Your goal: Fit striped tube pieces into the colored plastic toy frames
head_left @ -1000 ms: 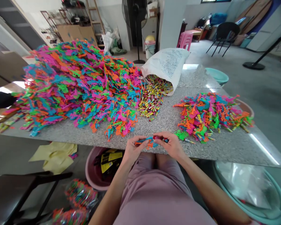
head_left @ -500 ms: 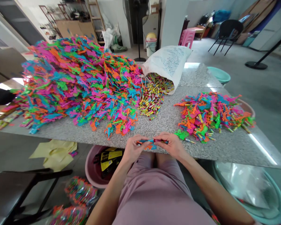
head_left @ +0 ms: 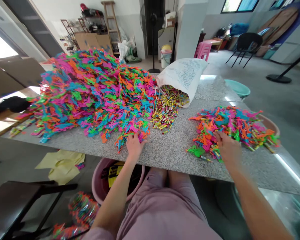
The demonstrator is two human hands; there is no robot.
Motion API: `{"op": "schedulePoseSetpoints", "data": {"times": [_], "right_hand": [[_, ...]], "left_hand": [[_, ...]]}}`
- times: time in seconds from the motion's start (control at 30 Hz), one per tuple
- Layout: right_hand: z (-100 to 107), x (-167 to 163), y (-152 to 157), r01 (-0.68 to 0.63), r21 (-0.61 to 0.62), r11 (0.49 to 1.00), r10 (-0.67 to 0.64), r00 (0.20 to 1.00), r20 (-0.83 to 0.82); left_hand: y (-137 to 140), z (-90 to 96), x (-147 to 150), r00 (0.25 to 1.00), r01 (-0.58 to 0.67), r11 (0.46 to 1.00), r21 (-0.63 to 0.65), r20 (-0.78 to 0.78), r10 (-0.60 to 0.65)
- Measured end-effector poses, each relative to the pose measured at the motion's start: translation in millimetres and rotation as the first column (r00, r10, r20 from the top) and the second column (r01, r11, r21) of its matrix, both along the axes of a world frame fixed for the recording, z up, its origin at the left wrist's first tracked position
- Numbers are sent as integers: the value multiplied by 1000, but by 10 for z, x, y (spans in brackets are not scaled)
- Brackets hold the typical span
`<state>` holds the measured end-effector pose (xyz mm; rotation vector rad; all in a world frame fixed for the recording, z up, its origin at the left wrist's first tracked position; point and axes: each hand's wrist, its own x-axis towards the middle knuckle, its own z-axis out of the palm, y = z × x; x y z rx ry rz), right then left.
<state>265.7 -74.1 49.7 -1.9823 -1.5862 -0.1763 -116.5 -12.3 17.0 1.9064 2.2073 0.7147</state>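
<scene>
My left hand (head_left: 134,146) lies at the near edge of a large heap of small flat plastic pieces (head_left: 90,90) in pink, orange, blue and green. Its thumb stands apart from the fingers, whose tips touch the pieces. On the right, my right hand (head_left: 227,150) is over the side of a smaller pile (head_left: 230,121), where similar pieces have patterned little tubes attached. Motion blurs this hand, so whether its fingers grip a piece cannot be made out. Between the heaps, loose yellow and red little tubes (head_left: 166,113) spill from a white woven sack (head_left: 183,75).
Everything rests on a speckled stone tabletop (head_left: 165,150). Beneath its front edge stands a pink tub (head_left: 96,183) with black and yellow items. A dark stool (head_left: 17,203) is at lower left, near bagged plastic pieces (head_left: 83,208). A standing fan (head_left: 153,43) is behind the table.
My hands were together at the table's front edge, holding a blue piece and a tube. They have parted, left to the large heap, right to the smaller pile. The view has tilted up slightly.
</scene>
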Motion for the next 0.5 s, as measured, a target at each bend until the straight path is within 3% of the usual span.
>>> {"op": "schedulePoseSetpoints", "data": {"times": [0.07, 0.17, 0.23, 0.27, 0.33, 0.4, 0.43, 0.5], "right_hand": [[22, 178, 104, 131, 28, 991, -133, 982, 137], [-18, -48, 174, 130, 70, 989, -133, 991, 29], [-115, -458, 175, -39, -2, 999, 38, 981, -193], [-176, -697, 168, -192, -52, 980, 167, 935, -313], [-281, -1164, 150, -466, -92, 880, 369, 793, -484], [-308, -1539, 136, -586, -83, 806, 460, 708, -536], [-282, -1676, 132, -616, -66, 785, 485, 678, -552], [-161, -1849, 126, -653, 4, 757, 516, 595, -617]], "left_hand": [[92, -102, -122, 997, -46, 999, -4, -64, 45], [109, -163, -175, 999, -40, 996, 83, 22, 38], [78, -128, -168, 988, -56, 985, 163, 151, 31], [57, -92, -161, 974, -71, 976, 206, 226, 23], [0, 3, -145, 917, -127, 948, 291, 400, 0], [-92, 110, -110, 778, -203, 927, 315, 627, -43], [-157, 164, -80, 654, -222, 933, 282, 753, -72], [-325, 272, 5, 334, -171, 972, 160, 938, -95]]}}
